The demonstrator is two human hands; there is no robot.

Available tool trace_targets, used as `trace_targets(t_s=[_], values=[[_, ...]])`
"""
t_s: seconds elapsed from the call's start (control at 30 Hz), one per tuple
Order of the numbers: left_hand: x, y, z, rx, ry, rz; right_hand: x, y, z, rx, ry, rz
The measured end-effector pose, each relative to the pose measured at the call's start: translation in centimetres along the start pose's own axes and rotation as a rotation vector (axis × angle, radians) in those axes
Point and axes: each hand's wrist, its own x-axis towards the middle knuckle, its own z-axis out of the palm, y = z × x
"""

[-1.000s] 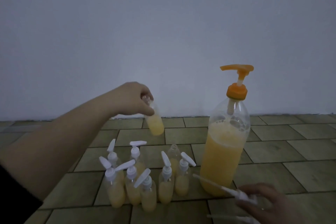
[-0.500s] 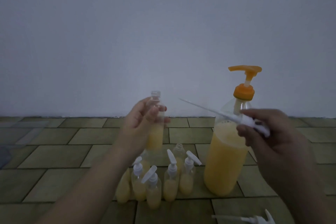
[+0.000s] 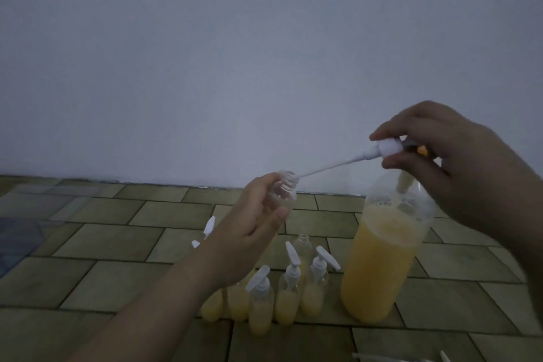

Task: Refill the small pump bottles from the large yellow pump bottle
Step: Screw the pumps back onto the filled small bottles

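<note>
My left hand (image 3: 252, 232) grips a small clear bottle (image 3: 283, 189), tilted with its open neck toward the right. My right hand (image 3: 449, 161) holds a white pump head (image 3: 388, 148) by its cap; the tip of its thin dip tube (image 3: 326, 167) sits at the bottle's mouth. The large bottle of yellow liquid (image 3: 382, 261) stands on the tiled floor below my right hand, its orange pump mostly hidden behind that hand. A cluster of small filled pump bottles (image 3: 286, 300) stands left of it, partly behind my left wrist.
One small bottle without a pump (image 3: 302, 244) stands at the back of the cluster. Loose white pump parts (image 3: 411, 357) lie at the bottom right edge. A pale wall (image 3: 264, 53) rises behind the tiled floor (image 3: 102, 244).
My right hand rose and swung the pump head so its tube tip reached the small bottle's mouth. My left hand tilted the bottle toward the right.
</note>
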Motion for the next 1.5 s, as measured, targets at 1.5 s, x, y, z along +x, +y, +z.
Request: trace_targets(t_s=[1.5], values=[[-0.2,5.0,2.1,-0.776,0.119,-0.295,3.0,-4.0,6.0,1.473,-0.166,0.529]])
